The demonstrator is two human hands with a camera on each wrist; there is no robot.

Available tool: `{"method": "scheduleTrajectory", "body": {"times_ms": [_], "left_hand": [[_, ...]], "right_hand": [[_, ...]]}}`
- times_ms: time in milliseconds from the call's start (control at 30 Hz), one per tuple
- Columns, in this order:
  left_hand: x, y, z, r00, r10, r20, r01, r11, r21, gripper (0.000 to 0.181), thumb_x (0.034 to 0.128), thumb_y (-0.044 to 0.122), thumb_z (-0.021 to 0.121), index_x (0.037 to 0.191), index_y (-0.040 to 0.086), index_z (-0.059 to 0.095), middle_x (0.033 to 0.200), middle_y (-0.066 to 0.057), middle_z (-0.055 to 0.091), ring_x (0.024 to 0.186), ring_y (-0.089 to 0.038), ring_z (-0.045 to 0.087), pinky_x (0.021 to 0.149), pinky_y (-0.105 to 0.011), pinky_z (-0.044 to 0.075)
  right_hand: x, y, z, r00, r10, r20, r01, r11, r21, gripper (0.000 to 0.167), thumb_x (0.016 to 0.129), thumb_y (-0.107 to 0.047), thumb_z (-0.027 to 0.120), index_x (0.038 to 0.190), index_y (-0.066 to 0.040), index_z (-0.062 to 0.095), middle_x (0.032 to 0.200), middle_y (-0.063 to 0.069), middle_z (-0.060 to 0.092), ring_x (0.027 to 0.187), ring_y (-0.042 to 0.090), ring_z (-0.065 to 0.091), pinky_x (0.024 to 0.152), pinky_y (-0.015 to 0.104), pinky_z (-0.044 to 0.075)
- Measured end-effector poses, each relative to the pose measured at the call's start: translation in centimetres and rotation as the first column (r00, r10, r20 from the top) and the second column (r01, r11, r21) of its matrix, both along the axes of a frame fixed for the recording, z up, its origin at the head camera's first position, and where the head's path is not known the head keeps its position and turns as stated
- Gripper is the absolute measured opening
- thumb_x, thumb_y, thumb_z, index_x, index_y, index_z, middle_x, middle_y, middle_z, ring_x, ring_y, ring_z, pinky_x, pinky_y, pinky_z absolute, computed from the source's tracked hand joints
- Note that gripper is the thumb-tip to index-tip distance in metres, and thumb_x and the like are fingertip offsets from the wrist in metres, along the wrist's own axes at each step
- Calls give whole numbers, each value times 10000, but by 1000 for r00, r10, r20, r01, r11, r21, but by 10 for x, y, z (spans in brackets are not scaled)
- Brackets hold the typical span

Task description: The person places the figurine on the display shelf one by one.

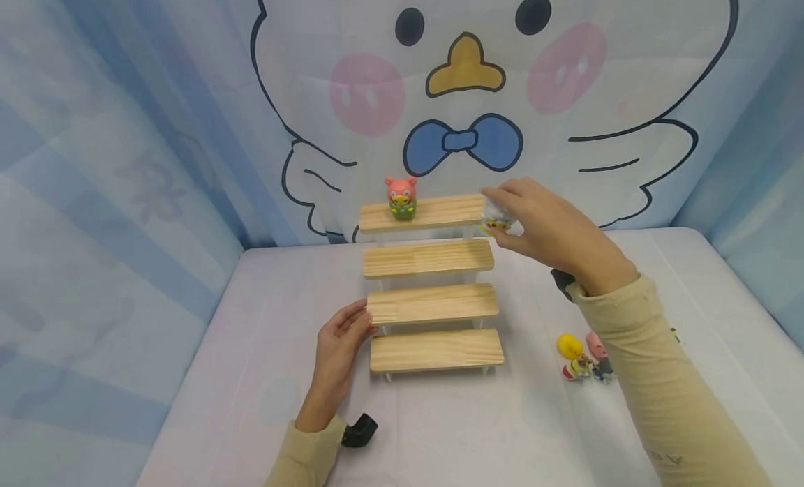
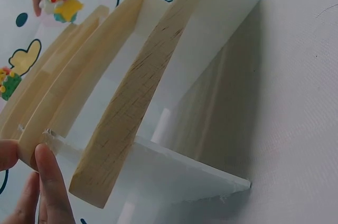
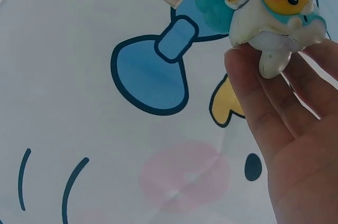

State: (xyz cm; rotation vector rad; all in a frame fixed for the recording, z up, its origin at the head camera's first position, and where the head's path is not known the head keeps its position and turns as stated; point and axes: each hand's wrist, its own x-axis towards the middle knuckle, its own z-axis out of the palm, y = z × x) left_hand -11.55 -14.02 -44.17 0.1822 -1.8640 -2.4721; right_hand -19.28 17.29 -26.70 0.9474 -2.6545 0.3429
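A white, yellow and teal figurine (image 1: 496, 220) (image 3: 248, 18) is pinched in my right hand (image 1: 553, 229) (image 3: 301, 123), beside the right end of the top shelf of a four-step wooden stand (image 1: 433, 303) (image 2: 127, 108). Whether it touches the shelf cannot be told. On the left part of that top shelf stands a pink figurine with a green base (image 1: 401, 198) (image 2: 9, 84). My left hand (image 1: 339, 354) (image 2: 45, 187) grips the left end of the third shelf from the top between thumb and fingers.
On the white table (image 1: 251, 375), right of the stand, lie several small figures, among them a yellow duck (image 1: 569, 345) and a pink one (image 1: 595, 345), partly behind my right sleeve. Behind the stand hangs a curtain (image 1: 465, 124) with a cartoon face.
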Motion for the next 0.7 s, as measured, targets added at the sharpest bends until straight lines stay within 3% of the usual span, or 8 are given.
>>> {"method": "scheduleTrajectory", "body": {"times_ms": [433, 700], "left_hand": [[0, 1, 0, 1000, -3, -2, 3, 1000, -11, 378, 949, 67, 665, 1301, -37, 576, 1133, -97, 630, 935, -147, 677, 864, -265, 592], [0, 1, 2, 1000, -14, -3, 14, 1000, 7, 395, 941, 88, 683, 1314, 16, 577, 1212, -137, 616, 1047, -180, 661, 925, -292, 576]], "right_hand": [[-6, -10, 8, 998, 41, -47, -41, 999, 10, 547, 856, -119, 772, 1343, 29, 570, 1151, 181, 637, 987, 298, 578, 804, 425, 555], [-15, -16, 10, 998, 50, -42, -50, 999, 10, 547, 857, -107, 766, 1345, 37, 564, 1159, 185, 632, 979, 304, 562, 805, 414, 537]]}}
